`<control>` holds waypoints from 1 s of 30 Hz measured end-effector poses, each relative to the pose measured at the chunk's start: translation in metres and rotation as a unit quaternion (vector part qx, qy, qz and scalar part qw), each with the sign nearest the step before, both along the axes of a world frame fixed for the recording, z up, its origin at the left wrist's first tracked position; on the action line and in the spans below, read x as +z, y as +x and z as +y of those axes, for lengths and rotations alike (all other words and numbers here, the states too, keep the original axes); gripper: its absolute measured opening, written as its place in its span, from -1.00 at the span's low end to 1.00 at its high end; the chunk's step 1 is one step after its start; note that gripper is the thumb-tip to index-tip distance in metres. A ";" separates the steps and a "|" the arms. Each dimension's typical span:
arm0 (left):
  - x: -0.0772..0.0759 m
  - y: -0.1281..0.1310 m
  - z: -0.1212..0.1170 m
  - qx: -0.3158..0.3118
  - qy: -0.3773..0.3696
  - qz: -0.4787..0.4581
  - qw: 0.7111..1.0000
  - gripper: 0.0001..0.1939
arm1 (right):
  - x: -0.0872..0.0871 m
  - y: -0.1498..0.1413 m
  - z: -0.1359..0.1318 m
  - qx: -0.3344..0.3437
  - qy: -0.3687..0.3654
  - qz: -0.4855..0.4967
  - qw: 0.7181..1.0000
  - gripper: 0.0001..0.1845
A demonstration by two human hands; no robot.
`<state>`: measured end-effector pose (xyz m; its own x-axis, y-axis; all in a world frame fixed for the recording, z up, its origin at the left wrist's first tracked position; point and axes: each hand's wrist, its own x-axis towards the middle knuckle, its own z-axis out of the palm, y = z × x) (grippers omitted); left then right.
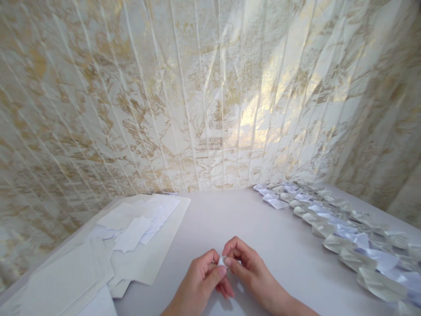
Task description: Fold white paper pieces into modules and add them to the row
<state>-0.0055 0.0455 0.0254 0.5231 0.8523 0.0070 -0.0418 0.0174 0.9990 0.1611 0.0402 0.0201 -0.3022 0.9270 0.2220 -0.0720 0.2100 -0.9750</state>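
Observation:
Low in the middle of the head view, a small piece of folded white paper (222,261) is pinched between my two hands. My left hand (205,273) grips its left side with thumb and fingers. From the right, my right hand (245,262) presses thumb and forefinger on its other edge. Both hands are just above the pale table (194,228). Most of the paper is covered by the fingers, so its full shape cannot be made out.
Stacks of flat paper sheets (69,276) and smaller white pieces (133,232) lie at the left. Rows of folded paper pieces (355,259), white and greyish, run along the right side. A white-and-gold patterned curtain (184,96) hangs behind the table.

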 end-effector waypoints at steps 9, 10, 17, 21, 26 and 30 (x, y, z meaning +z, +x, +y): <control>0.003 -0.009 0.007 0.043 0.150 0.181 0.971 -0.86 | 0.006 -0.001 0.003 0.017 0.031 0.000 0.999 -0.70; 0.001 -0.010 0.008 0.050 0.169 0.210 0.962 -0.82 | 0.006 -0.001 0.003 0.018 0.031 -0.001 0.999 -0.70; -0.007 -0.009 0.005 0.058 0.221 0.276 0.933 -0.72 | -0.002 0.002 0.005 -0.094 0.061 -0.155 0.981 -0.94; -0.001 -0.008 0.000 0.037 0.257 0.268 0.928 -0.91 | -0.001 0.003 0.003 -0.113 0.097 -0.226 0.963 -0.82; 0.001 -0.006 -0.002 0.080 0.246 0.279 0.925 -0.80 | 0.004 0.001 -0.001 -0.115 0.170 -0.308 0.929 -0.83; -0.003 -0.005 -0.002 0.094 0.217 0.258 0.937 -0.75 | 0.007 0.001 -0.003 -0.121 0.203 -0.335 0.912 -0.80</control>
